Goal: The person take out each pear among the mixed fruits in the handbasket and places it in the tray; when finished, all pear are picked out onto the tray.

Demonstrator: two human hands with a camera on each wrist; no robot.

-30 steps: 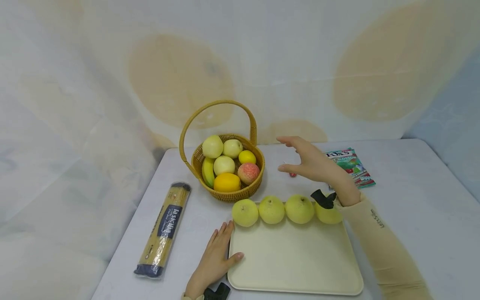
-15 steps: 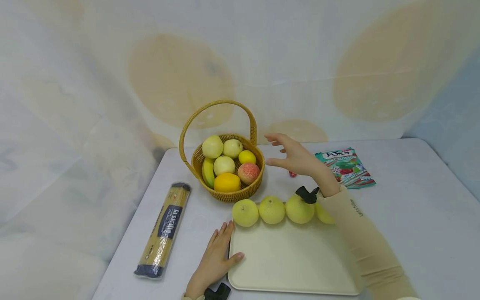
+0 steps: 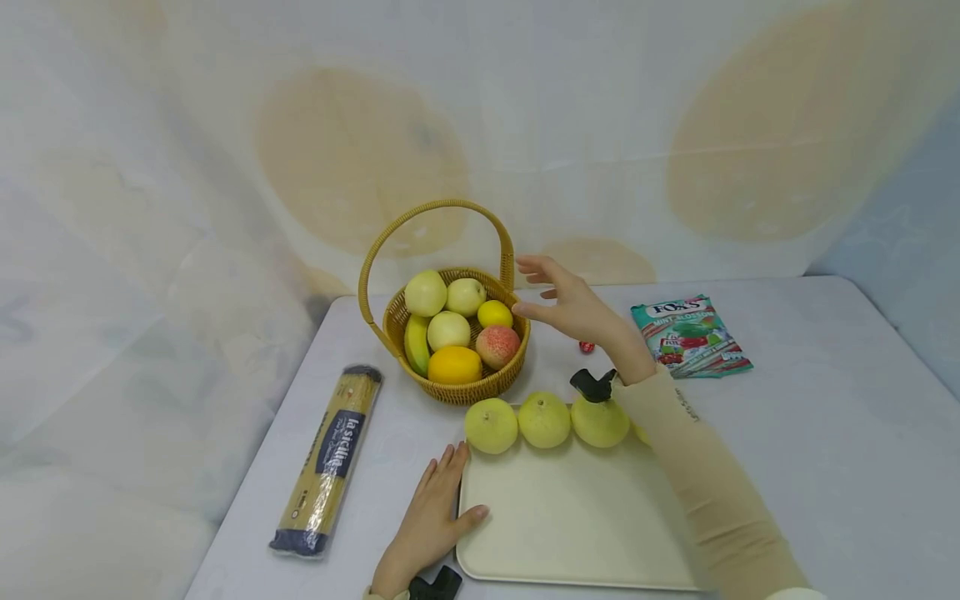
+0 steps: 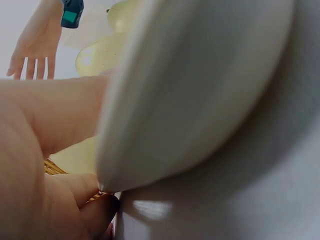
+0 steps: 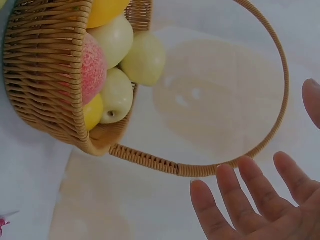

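Note:
My right hand (image 3: 573, 312) is raised at the right side of a wicker basket (image 3: 480, 392), fingers spread, holding nothing. In the right wrist view its fingertips are right by the basket's arched handle (image 5: 284, 100), overlapping it. Inside the basket lie a peach (image 3: 497, 346), a banana (image 3: 416, 343), a lemon (image 3: 495, 314), an orange-yellow fruit (image 3: 454, 365) and three pale green fruits. My left hand (image 3: 423, 525) rests along the left edge of a cream tray (image 3: 570, 517), thumb over the rim and fingers straight. Several yellow-green pomelos (image 3: 543, 420) line the tray's far edge; my right sleeve partly hides the rightmost.
A pack of spaghetti (image 3: 326, 467) lies left of the tray. Behind the tray to the right is a green bag of Fox's candy (image 3: 690, 337). One small red wrapped candy (image 3: 587, 347) sits between basket and bag. A patterned cloth hangs behind the table.
My right hand has moved left and slightly away from me, up to the basket's handle, uncovering the candy bag. My left hand, the tray and the fruit have stayed in place.

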